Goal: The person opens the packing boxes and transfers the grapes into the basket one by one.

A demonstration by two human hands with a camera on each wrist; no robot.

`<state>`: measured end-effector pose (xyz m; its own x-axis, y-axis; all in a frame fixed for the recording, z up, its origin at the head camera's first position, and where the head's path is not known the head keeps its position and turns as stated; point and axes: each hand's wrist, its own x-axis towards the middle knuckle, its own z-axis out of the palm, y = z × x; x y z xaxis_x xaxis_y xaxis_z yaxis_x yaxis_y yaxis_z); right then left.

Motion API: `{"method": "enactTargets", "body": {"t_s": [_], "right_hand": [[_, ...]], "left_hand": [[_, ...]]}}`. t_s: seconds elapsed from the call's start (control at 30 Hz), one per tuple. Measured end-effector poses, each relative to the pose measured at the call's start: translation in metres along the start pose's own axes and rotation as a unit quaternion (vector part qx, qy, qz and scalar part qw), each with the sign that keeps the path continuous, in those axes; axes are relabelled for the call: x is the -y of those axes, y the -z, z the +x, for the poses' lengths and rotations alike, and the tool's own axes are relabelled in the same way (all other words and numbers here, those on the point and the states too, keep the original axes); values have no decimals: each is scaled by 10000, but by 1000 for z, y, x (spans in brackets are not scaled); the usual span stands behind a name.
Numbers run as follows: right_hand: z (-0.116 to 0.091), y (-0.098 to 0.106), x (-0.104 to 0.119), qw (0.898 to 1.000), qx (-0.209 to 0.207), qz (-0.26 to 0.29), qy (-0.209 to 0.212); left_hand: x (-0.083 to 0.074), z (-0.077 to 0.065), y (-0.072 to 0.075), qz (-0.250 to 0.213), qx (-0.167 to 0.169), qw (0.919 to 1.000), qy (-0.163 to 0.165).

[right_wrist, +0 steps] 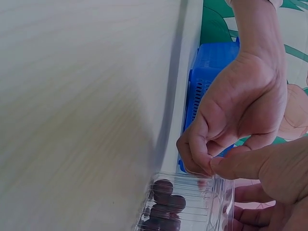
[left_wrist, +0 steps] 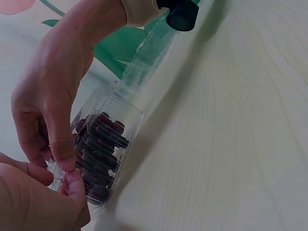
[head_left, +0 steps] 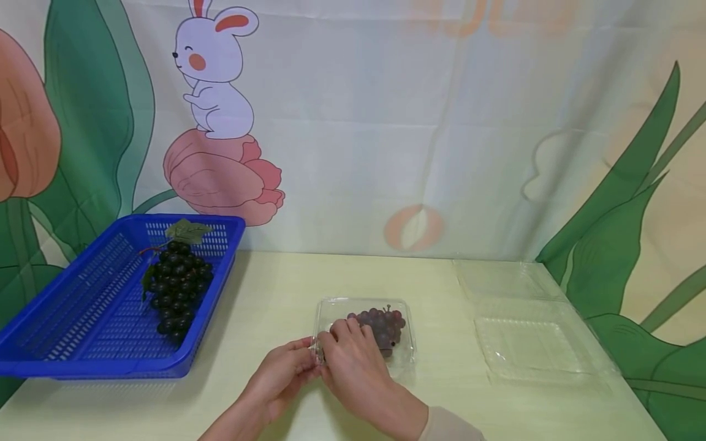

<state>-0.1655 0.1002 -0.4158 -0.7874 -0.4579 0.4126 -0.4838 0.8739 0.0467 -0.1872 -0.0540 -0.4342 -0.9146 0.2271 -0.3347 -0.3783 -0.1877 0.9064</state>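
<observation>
A clear plastic clamshell box (head_left: 329,309) with a bunch of dark red grapes (head_left: 386,324) in it sits at the table's front middle. Its lid lies over the grapes. At the box's left edge, my left hand (head_left: 281,373) pinches the rim between thumb and fingers. My right hand (head_left: 358,370) reaches over the lid and grips the same edge, its thumb close to the left fingertips. The left wrist view shows the grapes (left_wrist: 98,154) through the ridged side wall. In the right wrist view, the left hand (right_wrist: 240,106) meets the right thumb at the box's corner.
To the left stands a blue plastic basket (head_left: 212,300) holding a bunch of black grapes (head_left: 179,285) with a leaf. An opened clear plastic box (head_left: 529,349) lies on the right of the pale table (head_left: 265,288). A printed cloth (head_left: 342,153) hangs behind.
</observation>
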Motion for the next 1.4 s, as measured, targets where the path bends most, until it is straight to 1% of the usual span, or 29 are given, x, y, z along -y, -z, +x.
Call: {"method": "enactTargets", "body": {"t_s": [0.2, 0.5, 0.73, 0.87, 1.0, 1.13, 1.27, 1.33, 1.4], "right_hand": [[0, 0, -1, 10000, 58, 11, 39], [3, 5, -2, 9998, 193, 47, 49], [4, 5, -2, 9998, 191, 4, 83], [4, 4, -2, 9997, 93, -140, 170], [5, 0, -3, 9985, -42, -415, 360], [4, -4, -4, 9969, -197, -531, 554], [4, -6, -5, 9953, -321, -594, 687], [5, -6, -5, 9929, -269, -810, 830], [5, -5, -3, 9892, -119, -1091, 975]], "left_hand": [[0, -1, 0, -4, 35, 10000, 42], [1, -2, 1, 9, 50, 10000, -1], [3, -2, 3, -63, 48, 10000, -18], [4, -3, 4, -181, 164, 9997, 20], [5, -5, 4, -355, 236, 9990, 118], [5, -6, 3, -566, 124, 9980, 238], [6, -7, 0, -670, -6, 9974, 252], [8, -8, -1, -677, -44, 9975, 205], [9, -9, -3, -682, -80, 9975, 149]]}}
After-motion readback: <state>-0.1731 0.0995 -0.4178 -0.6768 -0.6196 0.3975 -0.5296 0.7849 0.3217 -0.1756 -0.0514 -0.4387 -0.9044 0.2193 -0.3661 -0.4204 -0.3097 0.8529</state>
